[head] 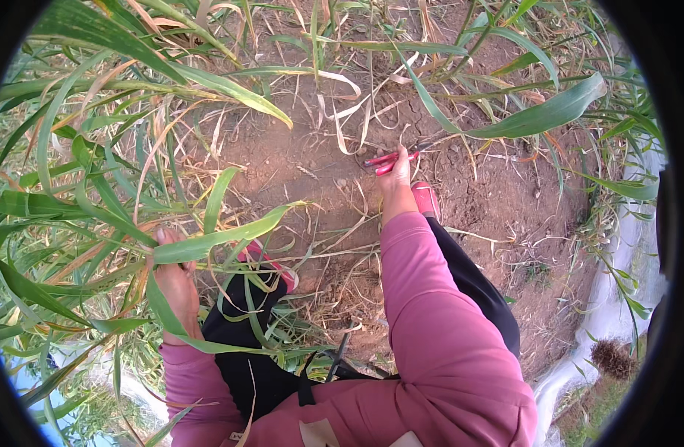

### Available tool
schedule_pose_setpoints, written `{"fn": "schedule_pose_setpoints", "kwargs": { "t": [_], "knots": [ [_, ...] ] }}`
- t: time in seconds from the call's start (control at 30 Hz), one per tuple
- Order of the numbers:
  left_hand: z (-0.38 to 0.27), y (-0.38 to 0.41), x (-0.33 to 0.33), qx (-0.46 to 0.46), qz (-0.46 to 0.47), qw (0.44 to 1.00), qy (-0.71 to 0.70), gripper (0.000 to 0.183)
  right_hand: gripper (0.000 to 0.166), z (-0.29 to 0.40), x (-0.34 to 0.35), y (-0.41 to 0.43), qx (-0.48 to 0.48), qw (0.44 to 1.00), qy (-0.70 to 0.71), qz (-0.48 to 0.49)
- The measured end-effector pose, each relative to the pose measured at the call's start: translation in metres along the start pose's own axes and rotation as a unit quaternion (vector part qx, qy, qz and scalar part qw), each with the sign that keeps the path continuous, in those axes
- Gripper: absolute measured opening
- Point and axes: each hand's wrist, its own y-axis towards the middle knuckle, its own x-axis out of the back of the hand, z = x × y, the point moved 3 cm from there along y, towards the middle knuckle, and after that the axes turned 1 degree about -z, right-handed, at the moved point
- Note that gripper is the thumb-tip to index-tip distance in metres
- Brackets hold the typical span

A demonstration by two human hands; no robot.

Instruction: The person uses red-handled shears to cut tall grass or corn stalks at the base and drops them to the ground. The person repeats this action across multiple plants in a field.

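My right hand (396, 167) holds red-handled pruning shears (385, 162) low over bare soil, their dark blades pointing right toward dry stalks. At the left, my left hand (176, 274) is closed around green stalks of a tall, broad-leaved grass crop (129, 262). One long leaf (224, 240) crosses in front of that hand and hides part of the fingers. Where exactly the stalks pass through the grip cannot be seen.
My red shoes (425, 198) stand on brown soil (297, 167) strewn with dry leaves. Leafy stalks hang across the top. White netting (616, 279) runs along the right, near a brown seed head (613, 357). Cut greenery (297, 324) lies beside my left leg.
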Motion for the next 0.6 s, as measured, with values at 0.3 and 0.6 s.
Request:
{"fn": "schedule_pose_setpoints", "kwargs": {
  "t": [0.3, 0.6],
  "knots": [
    [-0.003, -0.005, -0.012, 0.002, 0.010, 1.000, 0.012, 0.028, 0.027, 0.020, -0.027, -0.011, 0.009, 0.996, 0.074, 0.042],
    [-0.007, -0.009, -0.012, -0.015, 0.025, 0.997, 0.071, 0.033, 0.052, 0.030, -0.013, -0.040, 0.301, 0.713, -0.619, -0.129]
  ]
}}
